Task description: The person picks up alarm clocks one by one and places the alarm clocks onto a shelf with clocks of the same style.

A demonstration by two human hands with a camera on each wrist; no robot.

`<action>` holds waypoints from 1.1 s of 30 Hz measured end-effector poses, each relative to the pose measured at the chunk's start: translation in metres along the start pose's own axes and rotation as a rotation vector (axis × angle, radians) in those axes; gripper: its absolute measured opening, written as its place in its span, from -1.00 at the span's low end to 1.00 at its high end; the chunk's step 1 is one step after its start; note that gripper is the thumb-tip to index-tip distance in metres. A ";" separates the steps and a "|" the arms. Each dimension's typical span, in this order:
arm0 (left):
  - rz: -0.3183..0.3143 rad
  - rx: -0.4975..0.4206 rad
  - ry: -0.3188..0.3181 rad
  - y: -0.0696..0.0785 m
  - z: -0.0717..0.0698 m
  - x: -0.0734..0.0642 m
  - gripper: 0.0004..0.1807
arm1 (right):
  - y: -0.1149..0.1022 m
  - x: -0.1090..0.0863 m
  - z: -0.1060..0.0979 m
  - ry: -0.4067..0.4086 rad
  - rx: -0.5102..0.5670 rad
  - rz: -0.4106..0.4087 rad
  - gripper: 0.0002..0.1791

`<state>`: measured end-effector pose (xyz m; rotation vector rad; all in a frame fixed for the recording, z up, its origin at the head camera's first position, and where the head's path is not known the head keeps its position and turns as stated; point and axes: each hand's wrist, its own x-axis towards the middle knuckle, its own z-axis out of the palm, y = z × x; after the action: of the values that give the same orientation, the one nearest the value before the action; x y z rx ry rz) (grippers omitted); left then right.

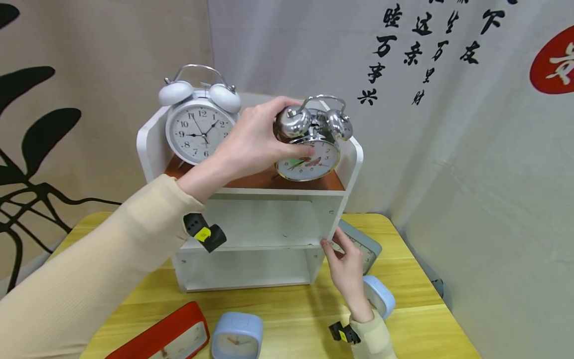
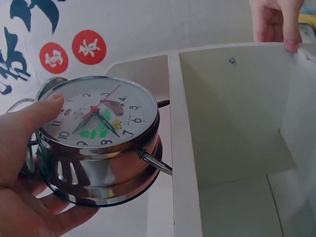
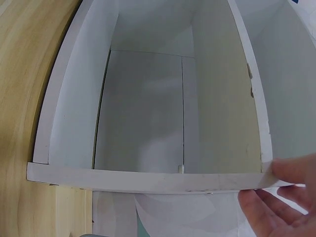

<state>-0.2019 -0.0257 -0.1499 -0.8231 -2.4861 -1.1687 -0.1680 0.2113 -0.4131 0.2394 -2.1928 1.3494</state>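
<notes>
My left hand [image 1: 255, 137] grips a silver twin-bell alarm clock [image 1: 326, 155] at the right of the shelf unit's brown top. Its thumb lies over the clock face, and the fingers wrap behind the body, as the left wrist view shows. The clock's legs [image 2: 157, 162] stand close to the top; contact is unclear. Left of it stands a white twin-bell alarm clock [image 1: 186, 124], partly covered by my hand. My right hand [image 1: 347, 271] pinches the right side panel of the white shelf unit [image 1: 260, 224], thumb at the front edge by the middle shelf board.
On the wooden table [image 1: 291, 319] lie a red clock [image 1: 166, 331] and a light blue clock [image 1: 239, 324] in front. A second blue clock [image 1: 383, 294] and a grey clock [image 1: 365, 239] sit at the right, partly hidden. A dark plant-shaped decoration [image 1: 38, 144] is at left.
</notes>
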 end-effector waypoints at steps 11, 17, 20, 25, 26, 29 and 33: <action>-0.068 0.034 0.010 0.000 0.005 0.010 -0.09 | 0.000 -0.001 0.001 0.004 0.007 -0.011 -0.52; -0.105 -0.023 0.057 -0.002 0.007 0.010 -0.13 | 0.000 -0.001 0.001 0.004 0.011 -0.006 -0.51; -0.107 -0.032 0.076 -0.002 0.008 0.012 -0.14 | 0.001 0.000 0.001 0.001 0.018 -0.001 -0.50; -0.125 -0.071 0.093 -0.004 0.010 0.015 -0.15 | 0.001 0.001 0.001 0.000 0.020 0.000 -0.49; -0.131 -0.068 0.094 -0.005 0.010 0.016 -0.15 | 0.000 0.001 0.001 0.000 0.020 -0.005 -0.49; -0.139 -0.026 0.101 -0.005 0.011 0.018 -0.16 | 0.000 0.001 0.001 -0.001 0.018 -0.011 -0.49; -0.141 0.027 0.115 -0.007 0.012 0.020 -0.14 | 0.001 0.001 0.002 -0.005 0.024 0.003 -0.48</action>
<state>-0.2220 -0.0126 -0.1524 -0.5641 -2.4933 -1.1886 -0.1696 0.2104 -0.4140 0.2489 -2.1828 1.3795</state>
